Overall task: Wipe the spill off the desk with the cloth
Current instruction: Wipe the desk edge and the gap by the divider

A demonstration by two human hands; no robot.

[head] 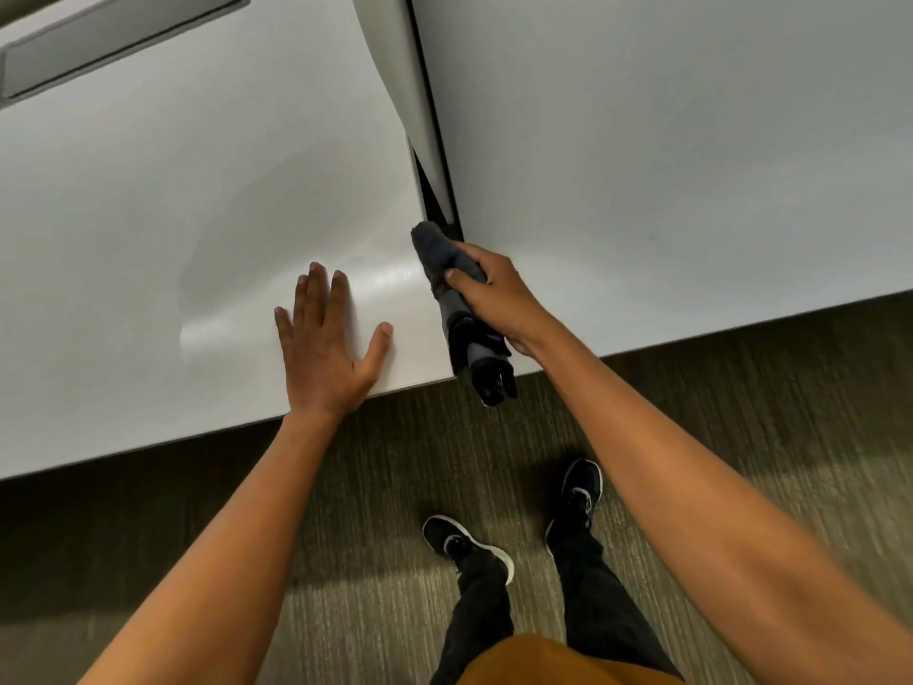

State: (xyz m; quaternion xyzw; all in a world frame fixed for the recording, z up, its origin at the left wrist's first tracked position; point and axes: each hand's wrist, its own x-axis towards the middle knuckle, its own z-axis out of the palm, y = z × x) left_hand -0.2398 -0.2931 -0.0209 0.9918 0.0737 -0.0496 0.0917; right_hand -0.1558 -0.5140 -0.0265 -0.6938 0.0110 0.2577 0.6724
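A bunched grey cloth [439,252] is gripped by my right hand [494,296] at the right corner of the white desk [173,190]. Its upper end sits at the gap beside a second white desk [667,165], and its lower end hangs past the front edge. My left hand [328,346] rests flat on the desk near the front edge, fingers spread. A faint wet sheen [276,309] shows on the surface left of and above my left hand. No clear puddle is visible.
A narrow dark gap [435,190] with a grey divider [405,81] separates the two desks. A grey recessed panel [113,37] lies at the far left of the desk. Below the desk edge is striped carpet [741,437], with my legs and dark shoes [467,546] on it.
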